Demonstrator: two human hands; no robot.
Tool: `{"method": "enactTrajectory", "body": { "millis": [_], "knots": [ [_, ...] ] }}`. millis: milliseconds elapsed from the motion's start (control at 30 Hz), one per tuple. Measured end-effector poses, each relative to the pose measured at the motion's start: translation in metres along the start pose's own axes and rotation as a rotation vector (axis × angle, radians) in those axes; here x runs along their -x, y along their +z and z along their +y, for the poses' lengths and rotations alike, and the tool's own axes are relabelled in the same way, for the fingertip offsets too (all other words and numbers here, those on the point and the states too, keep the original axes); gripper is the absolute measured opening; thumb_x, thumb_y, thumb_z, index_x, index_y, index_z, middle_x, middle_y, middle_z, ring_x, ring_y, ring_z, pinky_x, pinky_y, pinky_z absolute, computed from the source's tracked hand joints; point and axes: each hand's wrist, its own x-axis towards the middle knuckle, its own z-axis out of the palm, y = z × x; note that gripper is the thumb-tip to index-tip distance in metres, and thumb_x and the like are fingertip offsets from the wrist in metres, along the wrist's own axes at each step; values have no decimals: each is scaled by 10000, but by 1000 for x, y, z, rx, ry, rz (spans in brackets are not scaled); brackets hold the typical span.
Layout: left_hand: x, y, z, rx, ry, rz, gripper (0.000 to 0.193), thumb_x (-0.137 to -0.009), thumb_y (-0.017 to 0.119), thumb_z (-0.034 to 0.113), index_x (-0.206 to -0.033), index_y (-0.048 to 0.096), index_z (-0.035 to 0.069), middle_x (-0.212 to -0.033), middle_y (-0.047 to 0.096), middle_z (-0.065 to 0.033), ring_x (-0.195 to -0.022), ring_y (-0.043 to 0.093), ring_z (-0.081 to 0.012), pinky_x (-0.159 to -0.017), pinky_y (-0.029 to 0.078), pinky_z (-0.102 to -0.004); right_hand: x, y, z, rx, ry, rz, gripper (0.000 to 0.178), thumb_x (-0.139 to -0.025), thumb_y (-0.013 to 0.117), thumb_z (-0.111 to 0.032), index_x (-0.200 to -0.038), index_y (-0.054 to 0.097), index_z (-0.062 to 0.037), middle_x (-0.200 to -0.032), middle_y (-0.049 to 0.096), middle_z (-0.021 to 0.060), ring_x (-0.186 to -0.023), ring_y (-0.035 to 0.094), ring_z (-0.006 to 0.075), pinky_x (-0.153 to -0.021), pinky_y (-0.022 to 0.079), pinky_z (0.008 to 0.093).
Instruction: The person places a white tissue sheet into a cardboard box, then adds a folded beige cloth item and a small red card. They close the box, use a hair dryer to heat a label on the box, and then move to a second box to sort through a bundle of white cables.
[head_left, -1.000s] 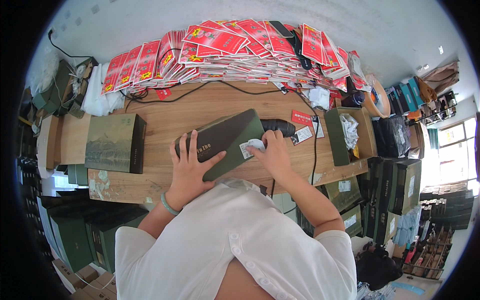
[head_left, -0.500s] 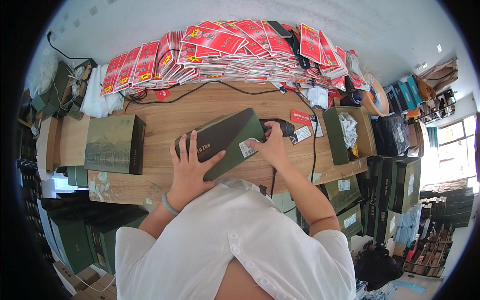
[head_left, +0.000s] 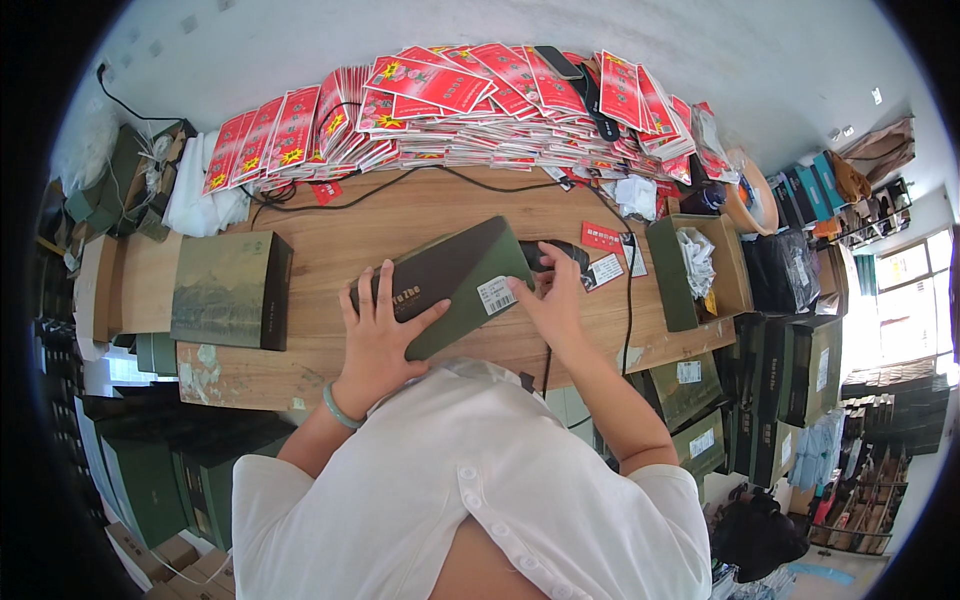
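Note:
A dark green and brown shoebox (head_left: 455, 285) lies tilted before me, its right end turned toward the far side. A white barcode label (head_left: 495, 295) is on its green end. My left hand (head_left: 380, 325) grips the box's left part, fingers spread over its face and thumb along the near edge. My right hand (head_left: 555, 300) is beside the right end, thumb close to the label, fingers apart and bent over a black rounded device (head_left: 572, 256). The device is partly hidden by the hand and box; I cannot tell its kind.
Another shoebox (head_left: 228, 290) stands at the left. Piles of red printed packets (head_left: 430, 85) line the back, with a phone (head_left: 557, 62) on top. Red and white cards (head_left: 603, 270), a black cable (head_left: 627, 320) and an open box (head_left: 672, 275) holding crumpled paper are on the right.
My right hand has shifted slightly right, off the box's end toward the black device, and its thumb uncovers more of the label. The left hand and box stay nearly still.

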Motion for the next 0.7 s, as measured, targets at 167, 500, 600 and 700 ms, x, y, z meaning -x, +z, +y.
{"method": "enactTrajectory", "body": {
  "millis": [167,500,600,700],
  "knots": [
    [1,3,-2,25,10,26,813,-571,828,403,-1343,575,444,-1555,195,-292,-1382,222,-489,-1087,163,-668,22,-10,-6,17,-37,-11,577,-766,835,-137,-1249,532,-47,-1088,489,81,-874,498,145,-727,484,286],
    [1,7,-2,11,21,52,771,-582,791,402,-1327,596,425,-1550,200,-302,-1362,240,-501,-1090,149,-677,19,-15,2,-31,197,-176,300,-850,735,-114,-1092,595,-7,-861,657,88,-759,620,170,-671,513,300],
    [1,6,-2,6,23,47,764,-591,787,397,-1330,594,424,-1550,197,-304,-1363,238,-504,-1092,147,-678,18,-13,6,-45,180,-175,258,-858,716,-91,-1071,592,-13,-840,660,80,-735,619,158,-650,508,293],
    [1,5,-2,5,20,35,771,-591,792,394,-1334,591,426,-1552,193,-305,-1366,235,-505,-1092,148,-678,17,-13,6,-77,169,-185,245,-860,706,-66,-1054,563,-22,-828,651,75,-733,608,142,-648,493,285]
  ]
}}
